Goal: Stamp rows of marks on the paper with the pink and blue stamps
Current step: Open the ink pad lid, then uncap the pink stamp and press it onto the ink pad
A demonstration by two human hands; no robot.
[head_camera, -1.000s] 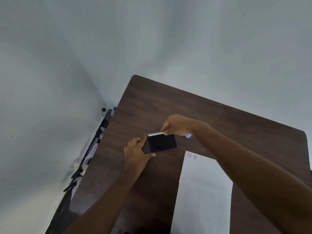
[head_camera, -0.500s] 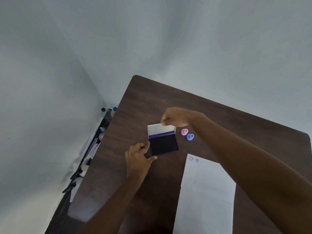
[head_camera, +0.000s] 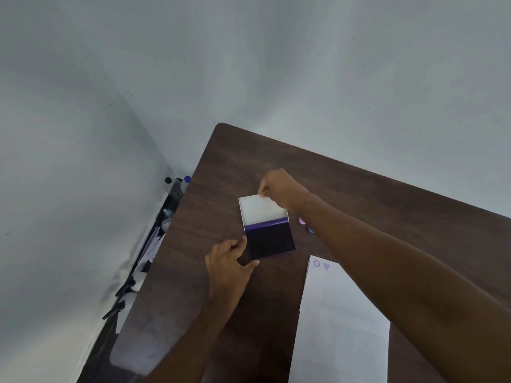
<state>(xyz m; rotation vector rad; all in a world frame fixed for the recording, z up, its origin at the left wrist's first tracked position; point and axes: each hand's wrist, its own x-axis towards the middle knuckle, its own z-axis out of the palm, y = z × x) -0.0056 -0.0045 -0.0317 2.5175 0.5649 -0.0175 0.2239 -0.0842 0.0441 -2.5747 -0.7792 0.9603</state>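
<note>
A purple ink pad [head_camera: 269, 241] lies open on the dark wooden table [head_camera: 359, 194], its white lid [head_camera: 261, 210] folded back. My right hand [head_camera: 278, 187] pinches the lid's far edge. My left hand [head_camera: 228, 262] grips the pad's near left corner. The pink stamp [head_camera: 301, 221] and the blue stamp [head_camera: 310, 230] peek out beside my right forearm, mostly hidden. A white sheet of paper [head_camera: 340, 327] lies at the lower right with two purple marks [head_camera: 321, 264] at its top left corner.
The table stands in a corner of pale walls. In the gap to its left lies clutter: bottles [head_camera: 182, 181], papers [head_camera: 153, 244] and dark tools [head_camera: 121, 299]. The table's left edge runs diagonally past my left forearm.
My right hand has swung the ink pad's lid from nearly shut to fully folded back. The left hand has stayed on the pad's corner. My right forearm now covers most of both stamps.
</note>
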